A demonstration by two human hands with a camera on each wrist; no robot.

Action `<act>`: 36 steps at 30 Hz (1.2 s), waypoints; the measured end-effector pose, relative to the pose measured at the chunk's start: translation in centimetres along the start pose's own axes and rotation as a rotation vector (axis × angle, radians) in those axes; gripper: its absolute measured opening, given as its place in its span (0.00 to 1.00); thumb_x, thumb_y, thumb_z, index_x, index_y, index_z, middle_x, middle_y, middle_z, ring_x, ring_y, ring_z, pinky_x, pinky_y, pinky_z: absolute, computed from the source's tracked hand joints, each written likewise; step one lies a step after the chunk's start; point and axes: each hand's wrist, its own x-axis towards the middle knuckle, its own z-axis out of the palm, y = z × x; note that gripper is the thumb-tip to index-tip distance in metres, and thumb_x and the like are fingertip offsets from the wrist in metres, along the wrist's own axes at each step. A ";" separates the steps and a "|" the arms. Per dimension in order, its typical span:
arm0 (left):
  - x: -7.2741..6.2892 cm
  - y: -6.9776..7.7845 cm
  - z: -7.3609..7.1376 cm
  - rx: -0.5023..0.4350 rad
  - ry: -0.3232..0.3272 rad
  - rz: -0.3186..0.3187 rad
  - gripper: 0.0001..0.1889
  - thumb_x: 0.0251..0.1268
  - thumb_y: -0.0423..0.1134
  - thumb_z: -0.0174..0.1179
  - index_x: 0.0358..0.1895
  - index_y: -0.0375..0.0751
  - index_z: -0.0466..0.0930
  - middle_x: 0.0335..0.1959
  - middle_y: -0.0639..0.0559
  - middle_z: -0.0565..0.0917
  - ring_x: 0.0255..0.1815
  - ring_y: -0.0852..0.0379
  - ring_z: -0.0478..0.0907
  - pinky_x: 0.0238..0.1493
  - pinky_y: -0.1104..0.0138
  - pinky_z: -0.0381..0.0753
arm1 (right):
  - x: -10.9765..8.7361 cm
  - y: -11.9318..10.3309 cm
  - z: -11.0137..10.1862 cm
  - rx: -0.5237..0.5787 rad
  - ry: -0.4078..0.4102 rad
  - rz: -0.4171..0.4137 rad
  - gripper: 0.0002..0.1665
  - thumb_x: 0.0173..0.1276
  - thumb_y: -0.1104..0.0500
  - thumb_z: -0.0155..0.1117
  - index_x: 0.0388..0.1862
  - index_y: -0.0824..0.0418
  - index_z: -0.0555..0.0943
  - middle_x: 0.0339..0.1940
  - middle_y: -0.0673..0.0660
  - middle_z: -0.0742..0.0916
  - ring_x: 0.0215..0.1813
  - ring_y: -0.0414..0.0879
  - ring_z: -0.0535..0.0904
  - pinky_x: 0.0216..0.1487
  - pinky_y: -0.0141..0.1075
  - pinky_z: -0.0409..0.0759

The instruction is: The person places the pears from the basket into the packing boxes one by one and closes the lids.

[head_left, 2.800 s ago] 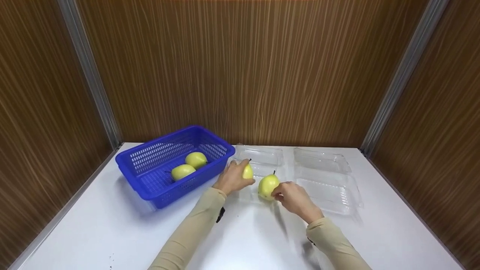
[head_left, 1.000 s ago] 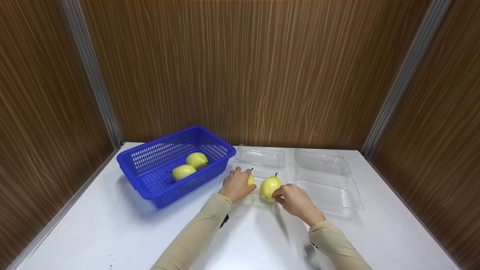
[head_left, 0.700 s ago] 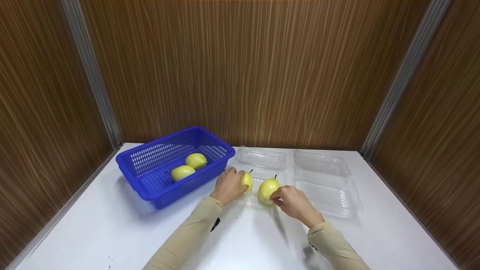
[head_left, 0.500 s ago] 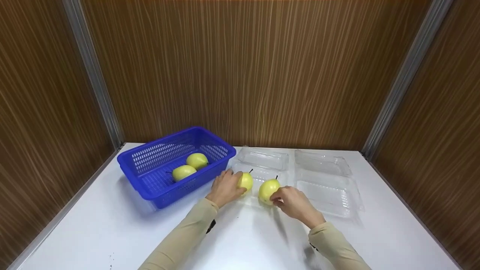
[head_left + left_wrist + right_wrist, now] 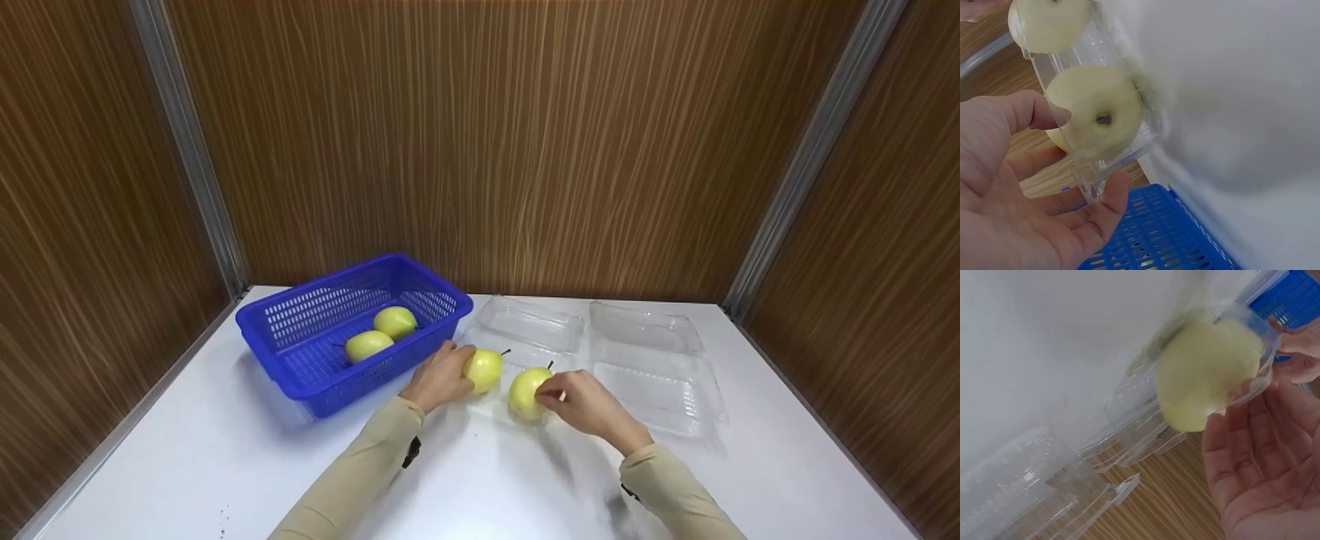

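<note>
Two yellow-green pears sit side by side in a clear plastic clamshell container (image 5: 1092,171) with its lid folded back. My left hand (image 5: 442,379) is at the left pear (image 5: 483,371); in the left wrist view its thumb and fingers curl about the container's rim and corner, close against the pear. My right hand (image 5: 589,405) is at the front of the right pear (image 5: 527,401), thumb and fingertip together. In the right wrist view, its fingers (image 5: 1249,444) lie along the container's rim, overlapping the pear. Both pears' stems tilt right in the head view.
A blue slotted basket (image 5: 300,390) with two more pears (image 5: 368,346) stands at the left. A second clear clamshell (image 5: 652,375) lies open at the right. Wood-patterned panels (image 5: 480,150) enclose the white table (image 5: 480,487) at back and sides.
My left hand has drawn back left and down, baring more of the left pear, whose stem now leans right. The right pear and container have shifted slightly; my right hand stays beside them.
</note>
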 end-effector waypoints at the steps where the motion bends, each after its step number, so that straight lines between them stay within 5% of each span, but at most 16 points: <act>1: 0.0 -0.1 -0.1 -0.002 -0.001 -0.003 0.30 0.53 0.34 0.65 0.64 0.39 0.74 0.55 0.39 0.77 0.54 0.43 0.75 0.59 0.48 0.75 | 0.1 0.2 -0.1 0.017 0.029 0.007 0.05 0.64 0.65 0.66 0.34 0.61 0.88 0.31 0.50 0.89 0.35 0.40 0.84 0.38 0.35 0.83; 8: -0.7 -0.8 -0.9 -0.046 -0.031 -0.012 0.34 0.49 0.34 0.66 0.65 0.35 0.73 0.57 0.37 0.77 0.57 0.43 0.74 0.63 0.48 0.72 | 1.0 1.9 -1.0 0.041 0.181 0.171 0.08 0.64 0.69 0.64 0.41 0.67 0.86 0.38 0.60 0.89 0.39 0.50 0.86 0.42 0.43 0.85; 17: -1.2 -1.3 -1.1 -0.079 -0.034 -0.020 0.34 0.48 0.35 0.66 0.64 0.34 0.72 0.56 0.36 0.76 0.56 0.41 0.74 0.62 0.47 0.72 | 2.5 2.7 -1.7 0.015 -0.003 0.416 0.24 0.72 0.62 0.54 0.61 0.76 0.73 0.60 0.75 0.79 0.63 0.68 0.75 0.64 0.57 0.72; 24: -1.2 -1.4 -1.0 -0.100 -0.059 -0.030 0.33 0.50 0.34 0.66 0.64 0.31 0.72 0.57 0.36 0.76 0.59 0.42 0.72 0.67 0.49 0.69 | 3.7 3.8 -1.2 0.419 -0.041 0.624 0.33 0.76 0.55 0.50 0.72 0.74 0.60 0.72 0.75 0.65 0.72 0.68 0.64 0.69 0.57 0.67; 28: -0.9 -1.5 -0.9 -0.087 -0.065 -0.040 0.32 0.51 0.33 0.66 0.63 0.29 0.72 0.56 0.36 0.75 0.58 0.42 0.73 0.67 0.49 0.69 | 4.4 4.4 -1.1 0.571 -0.002 0.658 0.34 0.76 0.56 0.51 0.70 0.78 0.59 0.71 0.76 0.66 0.72 0.68 0.64 0.70 0.55 0.67; 36: -0.6 -1.6 -0.3 -0.091 -0.052 -0.031 0.26 0.48 0.29 0.66 0.55 0.24 0.75 0.53 0.37 0.75 0.53 0.44 0.74 0.65 0.50 0.71 | 4.6 4.5 -1.3 0.511 0.118 0.664 0.33 0.73 0.56 0.55 0.69 0.75 0.65 0.70 0.74 0.69 0.70 0.67 0.67 0.71 0.56 0.65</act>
